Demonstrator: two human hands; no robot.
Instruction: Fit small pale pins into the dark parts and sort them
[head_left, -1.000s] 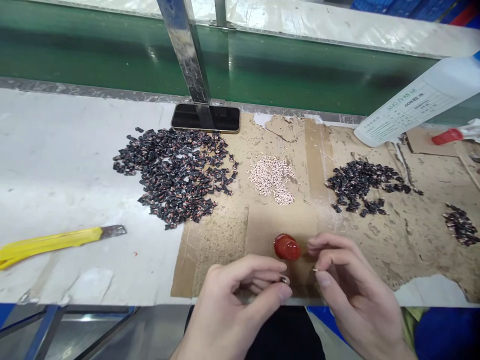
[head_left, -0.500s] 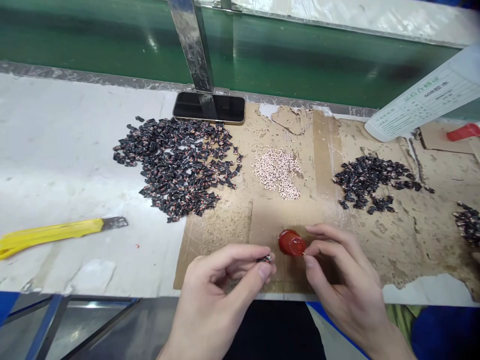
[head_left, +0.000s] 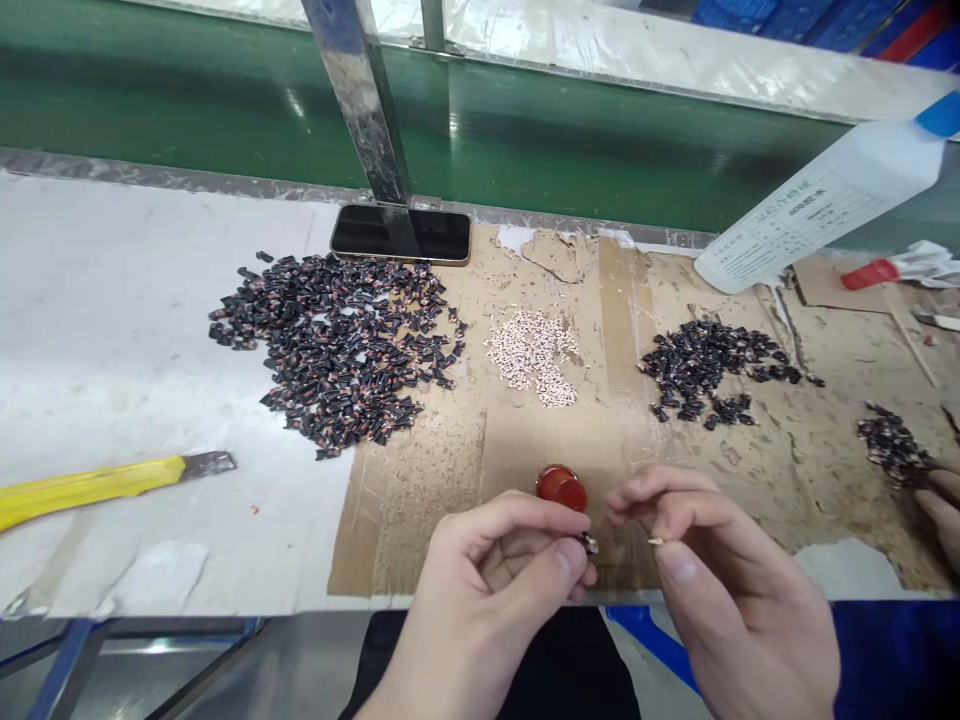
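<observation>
Scuffed, shiny metal post (head_left: 361, 100); rough, matt cardboard (head_left: 795, 480); glossy cup (head_left: 568, 490); smooth plastic bottle (head_left: 817, 205)

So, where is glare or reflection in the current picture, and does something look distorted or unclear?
Head view: glare spots on the green belt; head view: metal post mirrored in the smartphone's screen; head view: plastic bottle slanting near the right edge, perhaps lens distortion, its small print unreadable; head view: tiny piece in the right hand too small for detail.

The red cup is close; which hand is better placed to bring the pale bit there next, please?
Probably the right hand: it pinches the pale bit; the left hand holds a black piece.
</observation>
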